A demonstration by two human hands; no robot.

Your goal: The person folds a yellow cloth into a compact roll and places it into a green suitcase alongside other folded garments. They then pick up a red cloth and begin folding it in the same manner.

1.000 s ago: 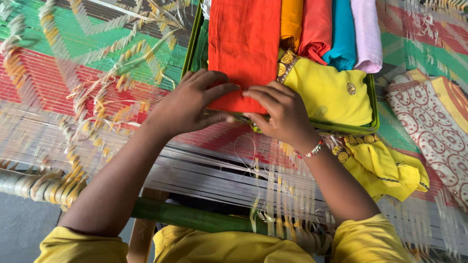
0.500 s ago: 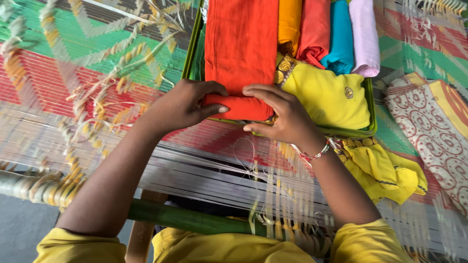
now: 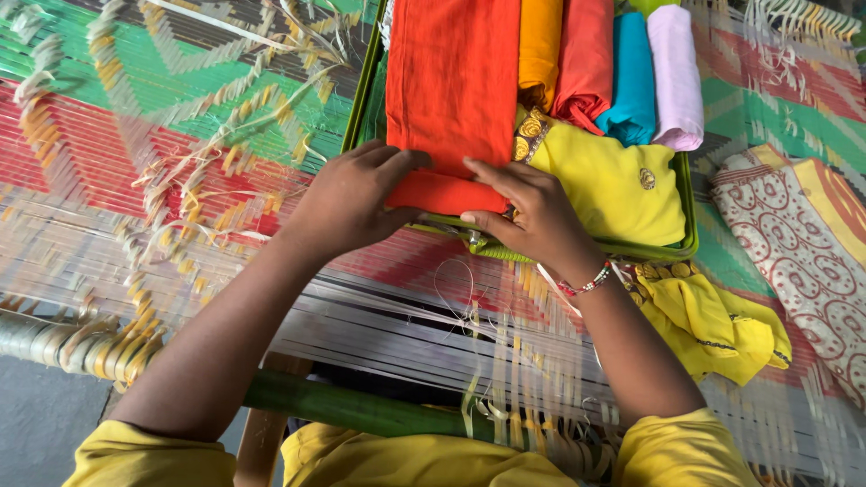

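Pressing: red cloth (image 3: pixel 451 81) was pinned at its near end by both hands.
Left hand (image 3: pixel 347 203): flat, open.
Right hand (image 3: pixel 528 212): open, fingers spread.
Axis: near to far, in tray (image 3: pixel 356 90).

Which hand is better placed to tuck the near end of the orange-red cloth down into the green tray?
Probably left. The left hand lies flat on the orange-red cloth's near end; the right hand grips the green tray edge beside it.
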